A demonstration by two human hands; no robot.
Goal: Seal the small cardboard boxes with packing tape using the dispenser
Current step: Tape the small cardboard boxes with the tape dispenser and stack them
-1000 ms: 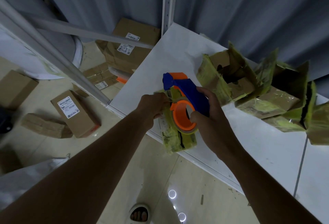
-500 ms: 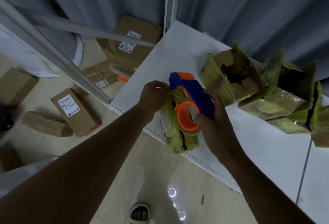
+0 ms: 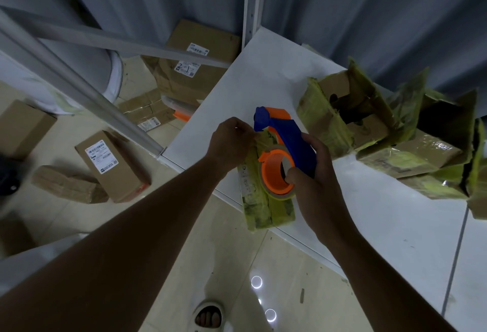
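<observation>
My right hand (image 3: 313, 171) grips the blue and orange tape dispenser (image 3: 283, 144), which holds a roll on an orange core. The dispenser sits over a small cardboard box (image 3: 266, 207) wrapped in yellowish tape, lying at the near edge of the white table (image 3: 382, 221). My left hand (image 3: 232, 142) pinches the loose tape end just below the dispenser's front, at the box's far end. The box's far part is hidden behind both hands.
Several opened, tape-covered boxes (image 3: 342, 113) crowd the table's right and far side. Brown labelled cartons (image 3: 110, 165) lie on the tiled floor at left, beside a slanted metal shelf rail (image 3: 79, 94). A sandalled foot (image 3: 208, 316) shows below.
My left hand has risen from the box's side to the tape end at the dispenser's front. The dispenser and right hand have shifted slightly away along the box.
</observation>
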